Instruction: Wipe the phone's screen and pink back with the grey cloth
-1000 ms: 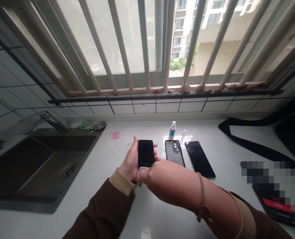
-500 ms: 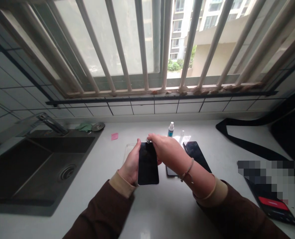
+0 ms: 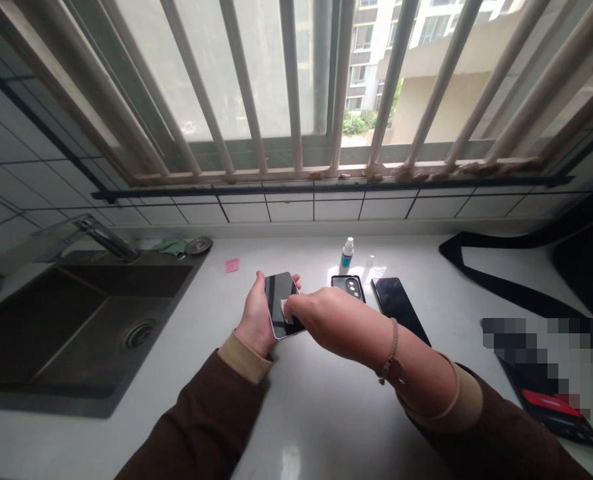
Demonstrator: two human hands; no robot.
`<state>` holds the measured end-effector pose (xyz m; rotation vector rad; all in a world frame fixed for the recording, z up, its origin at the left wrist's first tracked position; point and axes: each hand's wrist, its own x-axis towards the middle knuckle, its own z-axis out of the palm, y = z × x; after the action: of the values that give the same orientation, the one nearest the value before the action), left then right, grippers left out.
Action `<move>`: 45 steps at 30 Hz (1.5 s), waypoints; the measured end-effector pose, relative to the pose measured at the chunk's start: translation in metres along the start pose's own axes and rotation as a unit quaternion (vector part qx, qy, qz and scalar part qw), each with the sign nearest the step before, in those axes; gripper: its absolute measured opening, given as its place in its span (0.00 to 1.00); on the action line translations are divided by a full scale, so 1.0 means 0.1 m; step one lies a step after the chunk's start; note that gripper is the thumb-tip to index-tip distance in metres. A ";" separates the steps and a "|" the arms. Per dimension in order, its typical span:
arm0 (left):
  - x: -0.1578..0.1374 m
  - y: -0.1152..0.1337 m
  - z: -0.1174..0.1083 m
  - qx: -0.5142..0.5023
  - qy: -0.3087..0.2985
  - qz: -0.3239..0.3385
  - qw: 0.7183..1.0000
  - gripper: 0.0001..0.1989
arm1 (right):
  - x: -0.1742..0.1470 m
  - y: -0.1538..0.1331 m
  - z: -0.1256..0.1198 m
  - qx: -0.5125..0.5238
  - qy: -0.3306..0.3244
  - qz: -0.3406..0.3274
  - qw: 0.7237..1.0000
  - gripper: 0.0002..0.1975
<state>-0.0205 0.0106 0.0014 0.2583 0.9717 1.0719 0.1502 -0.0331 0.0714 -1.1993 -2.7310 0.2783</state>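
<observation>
My left hand [image 3: 256,313] is wrapped round a smartphone [image 3: 278,288], thumb along its left edge and fingertips showing at the right. The phone's dark screen faces up and reflects the window. In the pinched fingers of my right hand [image 3: 321,313] is a small white wipe [image 3: 286,311], pressed on the screen. Just beyond my right wrist lies a black phone case [image 3: 337,281] with camera cut-outs, partly covered by my hand. A second dark phone [image 3: 399,307] rests on the counter right of it. Behind the case stands a small white spray bottle [image 3: 347,255] with a blue label.
A dark sink [image 3: 91,333] with a faucet [image 3: 107,239] takes up the left. A pink note [image 3: 232,265] and a small clear cap [image 3: 371,259] lie on the counter. To the right are a black strap [image 3: 506,293] and a partly blurred dark device [image 3: 551,407].
The phone has tilted and moved slightly left and away from me. My right hand has gone from its top edge down onto the screen with the wipe. The camera view has shifted slightly.
</observation>
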 end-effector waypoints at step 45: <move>-0.12 -0.25 0.16 -0.022 -0.042 0.141 0.989 0.34 | -0.69 0.30 0.68 0.427 0.324 0.313 0.783 0.20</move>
<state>0.0057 -0.0078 0.0018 0.4109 0.8510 1.3273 0.2041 -0.0715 -0.0057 -1.4471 -1.2707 0.8597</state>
